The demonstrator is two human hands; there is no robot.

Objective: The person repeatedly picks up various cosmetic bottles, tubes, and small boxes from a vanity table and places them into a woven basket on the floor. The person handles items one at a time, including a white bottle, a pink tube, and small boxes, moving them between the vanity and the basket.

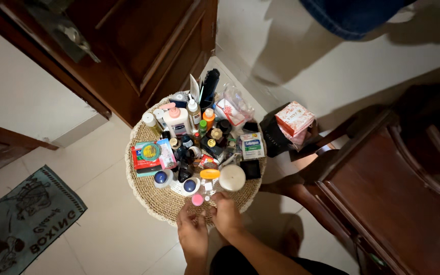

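— Now, where are my hands?
— Left hand (193, 235) and right hand (226, 214) rest, fingers curled, holding nothing, at the woven surface (166, 201) edge; a small pink cap (197, 199) lies just beyond.
— Farther?
— White round lid (231, 177), then bottles.

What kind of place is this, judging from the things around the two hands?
Probably a room in a home, near a doorway. A round woven table crowded with toiletry bottles stands on a pale tiled floor, beside a dark wooden door and a small mat.
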